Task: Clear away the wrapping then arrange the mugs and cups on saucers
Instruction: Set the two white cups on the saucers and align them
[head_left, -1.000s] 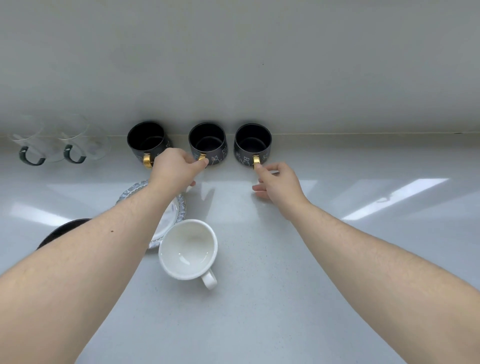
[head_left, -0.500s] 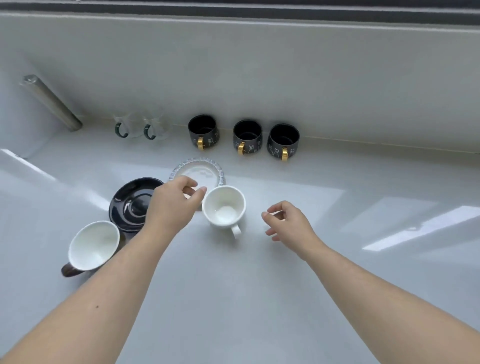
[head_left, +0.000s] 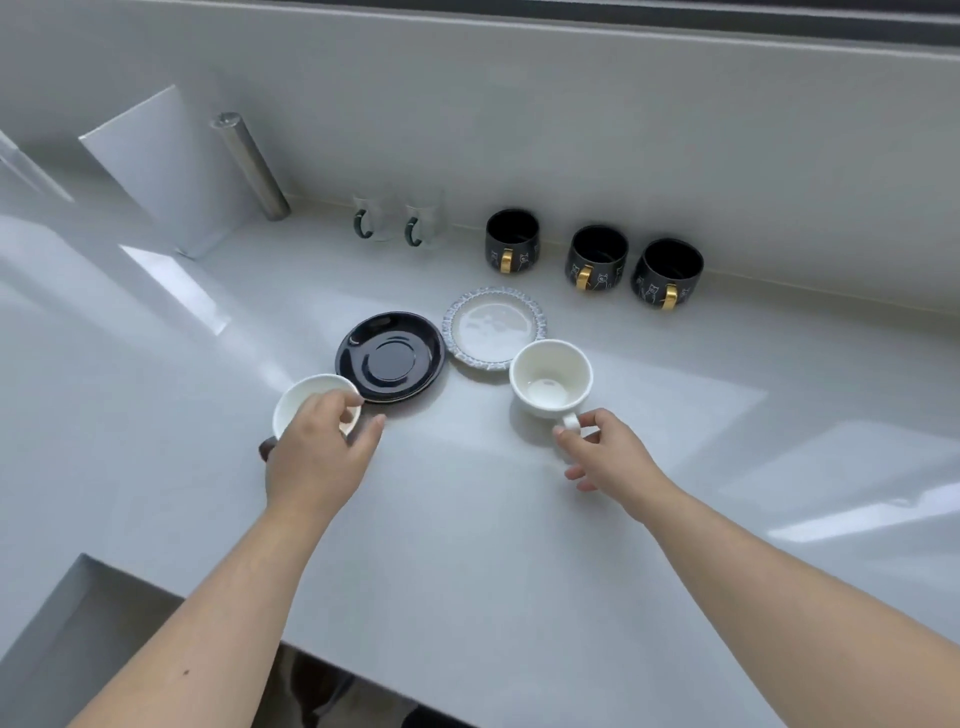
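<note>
A white cup (head_left: 550, 378) stands on the counter beside a white saucer with a blue speckled rim (head_left: 493, 328). My right hand (head_left: 605, 452) pinches its handle. To the left, a brown mug with a white inside (head_left: 306, 402) sits against a dark glossy saucer (head_left: 390, 357). My left hand (head_left: 317, 457) lies over its rim, fingers curled on it. Three black mugs with gold handles (head_left: 596, 258) line the back wall, and two clear glass cups with green handles (head_left: 400, 222) stand left of them.
A white board (head_left: 166, 166) and a metal cylinder (head_left: 252, 166) lean at the back left corner. The counter's front edge runs across the bottom, with a recess (head_left: 67, 623) at the lower left.
Both hands have pulled back from the black mugs at the wall. The right hand has taken the white cup's handle and the left has come down on the brown mug.
</note>
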